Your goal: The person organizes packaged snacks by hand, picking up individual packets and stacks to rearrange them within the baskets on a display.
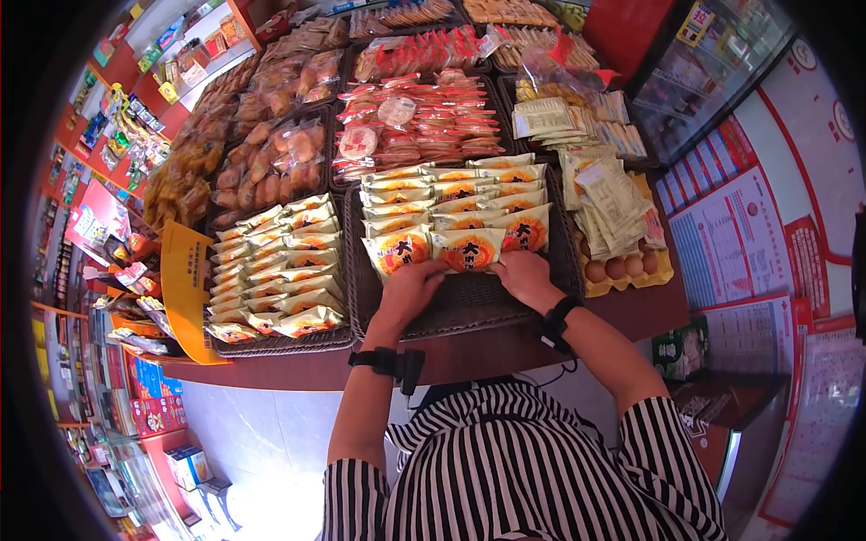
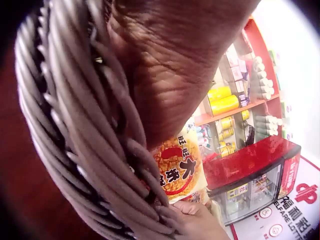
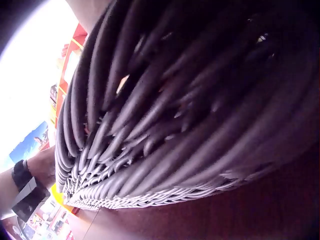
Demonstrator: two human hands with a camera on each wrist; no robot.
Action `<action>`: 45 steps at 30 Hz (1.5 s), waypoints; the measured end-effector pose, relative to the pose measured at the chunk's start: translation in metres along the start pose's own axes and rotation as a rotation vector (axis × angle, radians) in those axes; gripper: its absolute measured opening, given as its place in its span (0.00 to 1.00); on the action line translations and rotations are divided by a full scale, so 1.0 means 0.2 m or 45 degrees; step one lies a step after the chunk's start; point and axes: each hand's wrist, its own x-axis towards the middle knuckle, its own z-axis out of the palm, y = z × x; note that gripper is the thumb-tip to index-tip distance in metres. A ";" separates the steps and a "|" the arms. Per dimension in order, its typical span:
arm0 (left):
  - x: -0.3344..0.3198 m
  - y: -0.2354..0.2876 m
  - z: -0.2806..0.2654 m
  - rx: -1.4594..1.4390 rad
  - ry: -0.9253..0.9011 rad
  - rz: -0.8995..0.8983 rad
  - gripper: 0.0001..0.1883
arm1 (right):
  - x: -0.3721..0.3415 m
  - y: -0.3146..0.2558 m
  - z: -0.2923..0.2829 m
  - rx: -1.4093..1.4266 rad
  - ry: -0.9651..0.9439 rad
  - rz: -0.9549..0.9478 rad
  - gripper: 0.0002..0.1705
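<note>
Yellow-and-cream rice cracker packets stand in rows in a dark wicker basket (image 1: 460, 311). Three of them form the front row, and the middle rice cracker packet (image 1: 467, 250) stands between my hands. My left hand (image 1: 410, 288) pinches its lower left corner with bent fingers. At the lower right corner, my right hand (image 1: 530, 278) pinches the same packet. In the left wrist view, the packet front (image 2: 176, 167) shows beyond my palm, with the right hand's fingers (image 2: 192, 207) at its lower edge. Woven basket wall (image 3: 135, 135) fills most of the right wrist view and hides the right fingers.
Another basket of the same packets (image 1: 280, 270) stands to the left. Bagged pastries (image 1: 271, 162) and red-wrapped round crackers (image 1: 415, 126) lie behind. On the right are pale packets (image 1: 613, 203) above an egg tray (image 1: 631, 279). A yellow sign (image 1: 185, 288) stands at the table's left edge.
</note>
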 end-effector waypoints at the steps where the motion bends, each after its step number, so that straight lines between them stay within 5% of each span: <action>1: 0.00 0.02 -0.01 0.026 -0.021 -0.055 0.13 | 0.00 0.00 0.01 0.006 0.003 -0.004 0.17; 18: -0.02 0.02 0.05 -0.027 -0.059 0.003 0.12 | -0.06 0.21 -0.09 0.249 -0.098 -0.208 0.11; 29: 0.04 0.11 0.13 0.057 -0.192 0.263 0.14 | -0.09 0.13 -0.13 -0.123 -0.231 -0.183 0.21; 45: 0.11 0.16 0.18 0.026 -0.211 0.104 0.16 | -0.06 0.18 -0.10 0.013 -0.243 -0.229 0.30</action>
